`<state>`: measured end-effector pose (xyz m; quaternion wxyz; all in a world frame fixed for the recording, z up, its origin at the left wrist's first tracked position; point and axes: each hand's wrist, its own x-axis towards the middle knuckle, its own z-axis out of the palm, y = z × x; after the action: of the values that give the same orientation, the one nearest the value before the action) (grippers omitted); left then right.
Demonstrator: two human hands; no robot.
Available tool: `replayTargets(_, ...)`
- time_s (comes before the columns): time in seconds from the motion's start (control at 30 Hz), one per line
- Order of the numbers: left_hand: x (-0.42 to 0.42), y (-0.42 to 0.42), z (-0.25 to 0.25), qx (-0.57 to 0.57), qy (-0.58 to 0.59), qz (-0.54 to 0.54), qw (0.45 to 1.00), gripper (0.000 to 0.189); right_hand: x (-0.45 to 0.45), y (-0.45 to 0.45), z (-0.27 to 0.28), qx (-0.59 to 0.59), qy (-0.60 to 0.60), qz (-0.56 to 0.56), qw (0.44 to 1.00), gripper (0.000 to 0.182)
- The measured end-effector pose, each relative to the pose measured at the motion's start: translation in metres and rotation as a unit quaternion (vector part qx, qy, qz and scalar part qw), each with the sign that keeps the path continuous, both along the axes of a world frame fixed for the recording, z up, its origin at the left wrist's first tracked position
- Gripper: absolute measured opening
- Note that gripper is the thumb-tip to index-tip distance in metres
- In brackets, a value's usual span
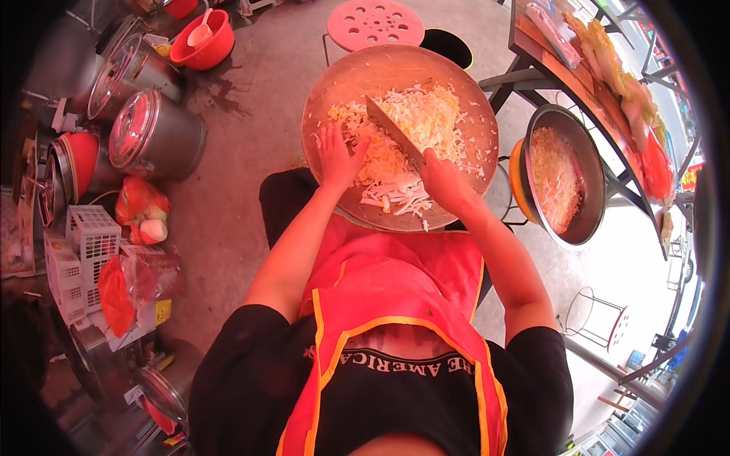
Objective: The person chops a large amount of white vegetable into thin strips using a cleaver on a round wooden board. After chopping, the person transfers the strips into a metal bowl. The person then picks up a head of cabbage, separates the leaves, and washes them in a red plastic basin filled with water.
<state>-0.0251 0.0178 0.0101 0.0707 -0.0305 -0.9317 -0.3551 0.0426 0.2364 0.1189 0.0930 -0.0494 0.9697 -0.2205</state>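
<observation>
In front of me is a round wooden chopping board [393, 61], with a spread of chopped cabbage [430, 117] over its middle. My right hand [446, 181] grips the handle of a cleaver [396, 130], whose blade slants up and left across the heap. On the heap's left side lies my left hand [340, 155], fingers spread and holding nothing, close to the blade. Longer white cabbage strips [396, 196] lie at the near side of the board. Finer pieces cover the part beyond the cleaver.
A steel basin [593, 205] of chopped cabbage stands at right, below a wooden table [599, 94] bearing cabbage leaves [619, 74]. Beyond the board is a pink stool [373, 23] beside a black bucket [447, 48]. Lidded steel pots [159, 137] and white plastic baskets [94, 239] line the left.
</observation>
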Motion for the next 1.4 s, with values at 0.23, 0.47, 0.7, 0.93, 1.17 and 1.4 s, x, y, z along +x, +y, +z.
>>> replayTargets(0.23, 0.026, 0.016, 0.0, 0.067, 0.009, -0.102, 0.992, 0.086, -0.009, 0.009, 0.003, -0.004, 0.011, -0.026, 1.0, 0.013)
replayTargets(0.47, 0.067, 0.048, 0.019, 0.019, 0.06, -0.142, 0.988, 0.096, -0.015, 0.022, 0.01, -0.016, 0.021, -0.075, 0.997, 0.015)
replayTargets(0.7, 0.07, 0.051, 0.012, -0.048, 0.094, -0.184, 0.977, 0.1, -0.006, 0.039, -0.005, -0.095, 0.079, -0.082, 0.989, 0.018)
replayTargets(0.93, 0.086, 0.051, 0.044, -0.149, 0.138, -0.294, 0.934, 0.095, 0.043, 0.07, 0.042, -0.137, 0.074, -0.246, 0.957, 0.018)
replayTargets(1.17, 0.064, 0.077, 0.016, -0.26, 0.197, -0.343, 0.881, 0.08, 0.097, 0.064, 0.011, -0.082, 0.095, -0.361, 0.924, 0.029)
replayTargets(1.4, 0.037, 0.069, 0.022, -0.229, 0.163, -0.264, 0.923, 0.065, 0.117, -0.004, -0.027, -0.16, 0.077, -0.334, 0.926, 0.052)
